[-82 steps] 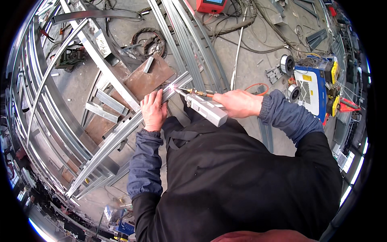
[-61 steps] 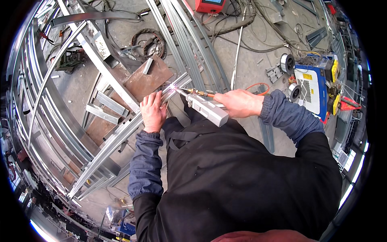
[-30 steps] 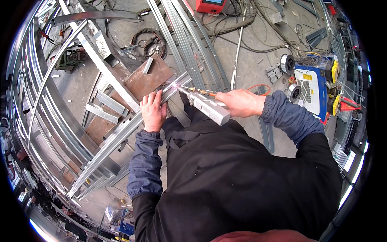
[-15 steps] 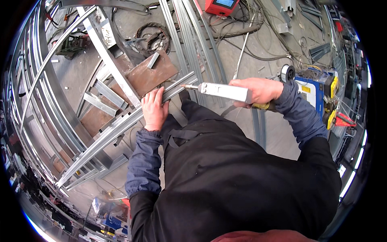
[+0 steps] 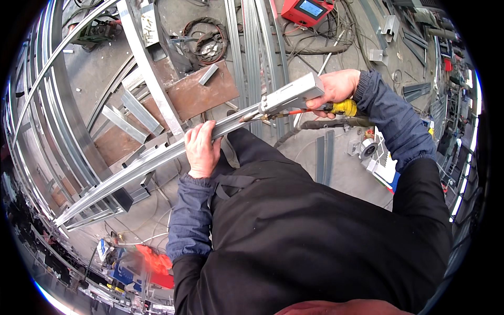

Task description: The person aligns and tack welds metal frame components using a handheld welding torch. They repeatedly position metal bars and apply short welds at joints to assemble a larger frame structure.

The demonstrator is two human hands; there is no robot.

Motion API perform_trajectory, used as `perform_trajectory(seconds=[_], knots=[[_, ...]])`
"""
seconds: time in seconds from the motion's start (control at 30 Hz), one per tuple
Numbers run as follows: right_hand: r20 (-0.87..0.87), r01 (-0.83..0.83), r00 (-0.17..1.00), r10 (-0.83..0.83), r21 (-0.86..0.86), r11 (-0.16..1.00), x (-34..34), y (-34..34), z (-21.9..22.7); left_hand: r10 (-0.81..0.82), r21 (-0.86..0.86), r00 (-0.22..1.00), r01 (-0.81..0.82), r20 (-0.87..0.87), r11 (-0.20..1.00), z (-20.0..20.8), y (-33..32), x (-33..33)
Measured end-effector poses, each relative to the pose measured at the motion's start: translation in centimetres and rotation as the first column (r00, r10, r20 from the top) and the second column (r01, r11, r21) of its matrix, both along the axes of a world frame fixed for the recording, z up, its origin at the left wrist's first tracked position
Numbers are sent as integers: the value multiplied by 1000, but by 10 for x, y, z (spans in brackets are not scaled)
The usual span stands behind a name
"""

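A long silvery metal rail [image 5: 142,167] runs slantwise from the lower left to the middle. My left hand [image 5: 202,149] grips it, fingers laid over the top near its right end. My right hand [image 5: 337,88] is closed around the rear of a welding gun [image 5: 291,94], which has a boxy silver body. Its copper-coloured nozzle [image 5: 247,118] points left and lies at the rail's right end, though I cannot tell if it touches. A yellow-wrapped part [image 5: 345,107] shows beneath my right hand.
Beyond the rail lie a brown metal plate [image 5: 207,92] and short channel pieces [image 5: 142,113]. Long metal profiles [image 5: 252,52] stretch away on the floor. A red machine with a screen [image 5: 306,11] stands among cables at the back. A wire spool [image 5: 368,148] sits at the right.
The welding gun has tilted, its rear rising away from me as my right hand moved farther off. Its nozzle now lies lower, along the rail. My left hand stays on the rail.
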State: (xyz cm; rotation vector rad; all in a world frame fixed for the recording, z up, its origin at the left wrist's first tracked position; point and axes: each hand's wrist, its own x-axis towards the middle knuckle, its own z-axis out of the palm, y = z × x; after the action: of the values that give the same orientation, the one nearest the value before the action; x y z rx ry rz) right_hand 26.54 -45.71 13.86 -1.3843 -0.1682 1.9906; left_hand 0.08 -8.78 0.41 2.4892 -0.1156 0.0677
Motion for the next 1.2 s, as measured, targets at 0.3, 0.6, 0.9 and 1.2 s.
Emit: perform_trajectory(seconds=[0.3, 0.6, 0.9, 1.2], knots=[[-55, -167, 984, 171, 62, 984, 44, 31, -19, -23, -8, 999, 23, 24, 1000, 3, 1, 4], [-171, -164, 971, 168, 37, 986, 70, 22, -42, -13, -14, 999, 14, 36, 1000, -3, 1, 3], [-178, -231, 954, 242, 79, 970, 76, 35, -44, -19, -28, 999, 20, 27, 999, 0, 1, 6], [-233, -234, 945, 230, 12, 972, 80, 35, -49, -20, -45, 1000, 20, -12, 999, 5, 1, 6]])
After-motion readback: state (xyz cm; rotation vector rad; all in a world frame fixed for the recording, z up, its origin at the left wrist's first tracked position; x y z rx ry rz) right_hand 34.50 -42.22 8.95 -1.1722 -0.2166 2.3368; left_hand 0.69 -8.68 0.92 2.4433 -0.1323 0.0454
